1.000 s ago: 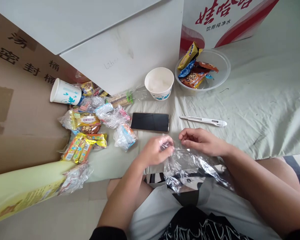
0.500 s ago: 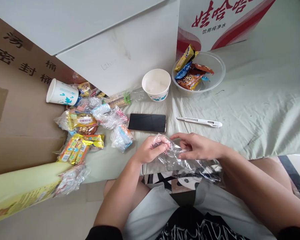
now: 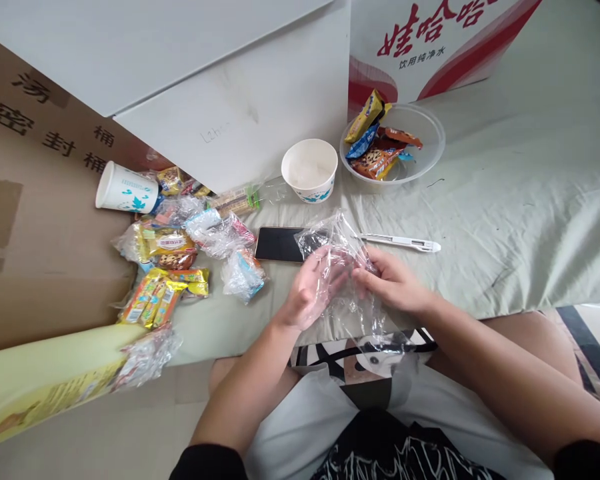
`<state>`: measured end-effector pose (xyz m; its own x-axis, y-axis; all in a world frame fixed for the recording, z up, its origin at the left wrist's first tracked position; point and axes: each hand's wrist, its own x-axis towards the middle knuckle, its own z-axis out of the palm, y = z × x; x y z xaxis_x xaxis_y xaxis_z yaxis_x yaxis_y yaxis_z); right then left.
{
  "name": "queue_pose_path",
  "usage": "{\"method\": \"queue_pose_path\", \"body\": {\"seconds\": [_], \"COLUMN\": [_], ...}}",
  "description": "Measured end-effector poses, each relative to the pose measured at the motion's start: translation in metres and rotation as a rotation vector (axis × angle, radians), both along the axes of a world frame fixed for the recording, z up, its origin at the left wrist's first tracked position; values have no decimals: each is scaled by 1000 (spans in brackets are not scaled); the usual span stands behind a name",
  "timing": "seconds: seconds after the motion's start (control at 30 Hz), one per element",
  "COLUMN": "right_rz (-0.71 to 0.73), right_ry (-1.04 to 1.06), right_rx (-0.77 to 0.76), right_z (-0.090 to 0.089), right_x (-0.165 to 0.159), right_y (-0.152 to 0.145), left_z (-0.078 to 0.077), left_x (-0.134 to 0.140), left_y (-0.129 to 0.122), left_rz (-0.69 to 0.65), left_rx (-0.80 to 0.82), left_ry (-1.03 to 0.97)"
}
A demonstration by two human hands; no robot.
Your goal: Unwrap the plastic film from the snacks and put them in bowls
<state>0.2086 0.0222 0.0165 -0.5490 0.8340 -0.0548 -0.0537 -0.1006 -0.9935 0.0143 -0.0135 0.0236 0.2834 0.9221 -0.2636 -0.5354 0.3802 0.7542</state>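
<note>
A clear plastic bag (image 3: pixel 347 313) hangs between my two hands above the table's front edge, its upper end spread over the dark phone (image 3: pixel 280 244). My left hand (image 3: pixel 310 293) is open, palm up, with its fingers apart under the transparent film; whether they are inside the bag or behind it I cannot tell. My right hand (image 3: pixel 393 280) pinches the bag's right side between thumb and fingers. Just beyond that hand lies a white pen (image 3: pixel 405 242), its left tip behind the film.
A paper bowl (image 3: pixel 310 167) and a clear plastic bowl (image 3: pixel 433 143) with several wrapped snacks stand at the back. Packaged snacks (image 3: pixel 165 243) are heaped on the left beside a tipped paper cup (image 3: pixel 125 188). White boxes (image 3: pixel 260 100) and a brown carton (image 3: pixel 55 227) border the table.
The bag has been lifted and spread out, now partly covering the phone. My left hand has opened from a pinch; my right hand has closed on the bag's side.
</note>
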Motion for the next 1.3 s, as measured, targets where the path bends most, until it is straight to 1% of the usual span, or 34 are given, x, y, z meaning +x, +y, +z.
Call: {"method": "queue_pose_path", "body": {"seconds": [0.07,0.13,0.2,0.23,0.3,0.33,0.4,0.47,0.53,0.6,0.7,0.77,0.83,0.9,0.97,1.0,1.03,1.07,1.13,1.17,1.2,1.23,1.3], "right_rz": [-56,-104,-125,-128,-118,-103,-57,-3,24,28,48,75,76,14,-136,-203,-241,-244,-177,-147,-134,-136,-154], "right_ry": [-32,-99,-160,-180,-181,-160,-77,30,125,166,147,143,108,4,-90,-99,-88,-70,-68,-88,-112,-128,-147], "right_rx": [-42,-48,-32,-28,-41,-60,-111,-159,-165,-109,13,70,125,173,150,105,48,-10,-80,-74,-43,0,68], "right_z": [-2,-3,-4,-5,-6,-7,-9,-9,-9,-8,-6,-5,-5,-6,-7,-7,-8,-8,-7,-7,-7,-6,-5], "right_x": [-4,-6,-7,-7,-6,-5,-4,-2,-1,0,4,6,7,5,0,-2,-4,-6,-7,-7,-5,-4,-1], "right_y": [-3,-6,-7,-8,-9,-9,-8,-8,-6,-4,0,3,4,2,0,-2,-3,-4,-5,-5,-5,-6,-6], "left_z": [-1,-2,-5,-6,-7,-7,-5,-1,3,6,10,10,8,3,-2,-4,-5,-6,-5,-4,-3,-2,-2], "left_x": [0,-3,-6,-8,-11,-14,-20,-27,-34,-39,-42,-44,-45,-44,-40,-38,-35,-33,-30,-29,-29,-29,-30], "left_y": [-1,-1,0,0,2,3,6,8,10,12,15,17,18,18,17,16,14,13,11,10,9,9,7], "left_rz": [-104,-160,-155,-145,-131,-134,-137,-128,-128,-89,23,30,12,53,135,184,243,299,363,344,284,197,30], "left_rx": [40,107,138,128,73,46,14,4,8,39,150,244,333,415,469,481,480,462,390,347,306,271,224], "left_ry": [-7,84,251,340,477,512,507,444,381,332,312,330,415,603,776,811,800,748,593,521,469,448,497]}}
